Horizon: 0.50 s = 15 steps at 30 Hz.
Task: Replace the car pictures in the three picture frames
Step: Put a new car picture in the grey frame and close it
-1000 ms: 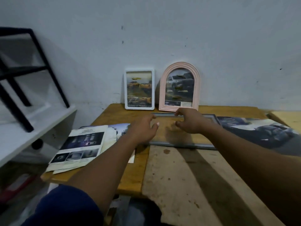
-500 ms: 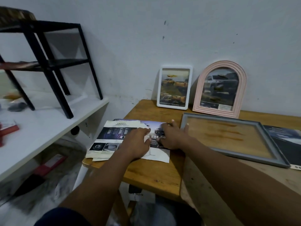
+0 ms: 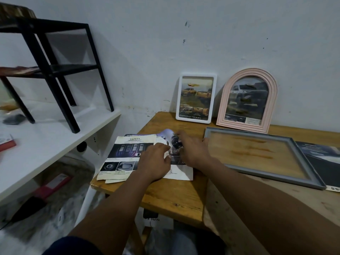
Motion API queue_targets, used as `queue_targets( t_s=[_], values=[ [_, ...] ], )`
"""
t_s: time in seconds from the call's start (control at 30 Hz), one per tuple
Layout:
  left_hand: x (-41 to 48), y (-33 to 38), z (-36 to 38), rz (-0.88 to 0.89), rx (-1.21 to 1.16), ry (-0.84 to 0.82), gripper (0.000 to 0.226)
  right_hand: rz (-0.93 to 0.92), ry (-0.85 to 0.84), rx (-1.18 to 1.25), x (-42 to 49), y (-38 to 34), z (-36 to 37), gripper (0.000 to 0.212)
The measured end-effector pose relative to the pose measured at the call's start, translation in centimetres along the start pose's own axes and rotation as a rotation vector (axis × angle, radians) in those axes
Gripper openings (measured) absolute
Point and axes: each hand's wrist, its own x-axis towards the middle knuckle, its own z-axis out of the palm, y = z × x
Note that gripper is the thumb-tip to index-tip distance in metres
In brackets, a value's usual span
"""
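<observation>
Closest to me are the two bare forearms reaching over the near edge of the wooden table (image 3: 165, 196). Both hands are busy in the loose paper pile at its left end. The left hand (image 3: 154, 161) sits knuckles-up where the SAFETY sheet (image 3: 128, 153) meets the car page (image 3: 172, 144). Its fingers are bent and the thumb is tucked in toward the page edge. Honestly can't tell if it's pinching a sheet or just pinning the pile down. The right hand (image 3: 193, 151) is just beside it, fingers curled over the car page, and the far end of that page is curling up off the table.

Right of the hands, the grey frame (image 3: 306, 162) lies flat with nothing in it, so bare wood shows through the middle. A dark car poster (image 3: 323, 162) lies past its right side, with the frame's edge sitting over it.

Further back, two frames lean upright against the wall, side by side. The white frame (image 3: 196, 75) has yellow pickup shots in it. The pink arched frame (image 3: 223, 107) holds a silver pickup.

Off to the left is a white shelf (image 3: 46, 144), and a black metal stand (image 3: 60, 98) sits on top of it.
</observation>
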Motion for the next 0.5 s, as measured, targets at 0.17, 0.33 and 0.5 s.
queue_targets(
  t_s=[0.17, 0.33, 0.5],
  values=[
    [0.5, 0.7, 0.4, 0.048, -0.034, 0.001, 0.042, 0.027, 0.234, 0.344, 0.0, -0.1, -2.6, 0.061],
    [1.4, 2.2, 0.3, 0.023, 0.046, -0.014, 0.040, 0.118, 0.290, 0.427, 0.3, 4.6, -6.6, 0.063],
    [2.9, 4.9, 0.2, 0.027, 0.137, 0.023, 0.034, 0.216, 0.318, 0.402, -1.3, 11.2, -11.2, 0.055]
  ],
)
